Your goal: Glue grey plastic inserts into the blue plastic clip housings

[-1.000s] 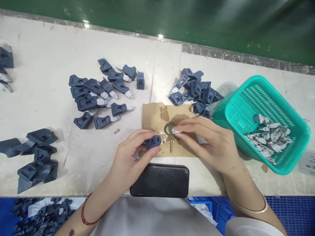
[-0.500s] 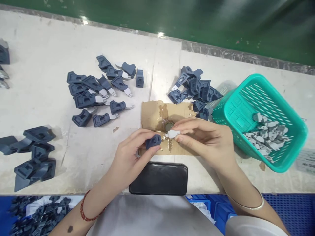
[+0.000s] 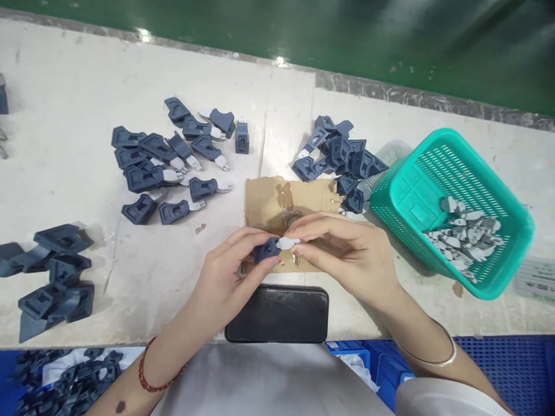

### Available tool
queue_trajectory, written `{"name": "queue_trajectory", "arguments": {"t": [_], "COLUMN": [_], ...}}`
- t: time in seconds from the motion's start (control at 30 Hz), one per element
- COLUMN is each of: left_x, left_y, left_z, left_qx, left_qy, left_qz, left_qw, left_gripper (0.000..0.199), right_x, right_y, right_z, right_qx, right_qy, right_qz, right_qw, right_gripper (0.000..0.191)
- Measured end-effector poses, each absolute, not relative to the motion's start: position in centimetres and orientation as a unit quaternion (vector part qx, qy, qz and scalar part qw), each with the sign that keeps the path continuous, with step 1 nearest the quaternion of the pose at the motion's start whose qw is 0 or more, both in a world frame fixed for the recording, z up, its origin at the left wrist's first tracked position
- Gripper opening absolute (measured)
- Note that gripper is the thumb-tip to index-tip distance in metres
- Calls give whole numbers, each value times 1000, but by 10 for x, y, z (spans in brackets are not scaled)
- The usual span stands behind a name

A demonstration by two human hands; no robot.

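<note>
Pinched in my left hand (image 3: 236, 263) is a dark blue-grey plastic piece (image 3: 266, 250) with a hollow in it. My right hand (image 3: 347, 248) grips a small light grey piece (image 3: 288, 243) between thumb and fingers. The grey piece's left end meets the right side of the blue piece; how deep it sits there I cannot tell. Both are held above a brown cardboard sheet (image 3: 264, 199) with wet, shiny brown stains. A small round cap (image 3: 295, 218) on the cardboard is partly hidden behind my right fingers.
A black phone (image 3: 277, 315) lies near the table's front edge. At right stands a green basket (image 3: 401, 193) holding many grey pieces (image 3: 468, 237). Blue pieces with grey ends (image 3: 147, 176) lie at left, more blue pieces (image 3: 342, 153) behind the cardboard, others (image 3: 58, 271) far left.
My right hand has moved left, bringing the grey piece from a small gap into contact with the blue piece. My left hand has barely moved. The view has shifted slightly.
</note>
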State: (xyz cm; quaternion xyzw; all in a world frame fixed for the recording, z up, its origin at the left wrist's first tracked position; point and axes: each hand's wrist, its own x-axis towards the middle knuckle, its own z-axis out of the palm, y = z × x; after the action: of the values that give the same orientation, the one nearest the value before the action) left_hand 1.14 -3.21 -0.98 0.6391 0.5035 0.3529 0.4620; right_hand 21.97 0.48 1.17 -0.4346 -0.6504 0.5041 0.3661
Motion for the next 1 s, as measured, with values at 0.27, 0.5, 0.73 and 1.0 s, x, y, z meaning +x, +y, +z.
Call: {"name": "queue_trajectory", "arguments": {"t": [0.27,0.5,0.73,1.0], "left_x": [12,11,11,11], "left_y": [-31,-33,-33,-34], "left_z": [-9,-12,-9,-8], "left_qx": [652,661,672,715], "left_qy": [498,494,474,449], "left_qz": [350,349,339,352], "left_qw": [453,444,457,405], "left_gripper": [14,13,11,11], "right_x": [221,216,221,224], "right_y": [3,4,6,0], "right_z": [19,20,28,32], "right_qx": [-447,-435,-448,-457], "right_qy": [-703,-735,-700,-688], "right_qz": [439,414,483,504], "right_qw": [337,316,274,251], "right_gripper": [11,11,2,8]}}
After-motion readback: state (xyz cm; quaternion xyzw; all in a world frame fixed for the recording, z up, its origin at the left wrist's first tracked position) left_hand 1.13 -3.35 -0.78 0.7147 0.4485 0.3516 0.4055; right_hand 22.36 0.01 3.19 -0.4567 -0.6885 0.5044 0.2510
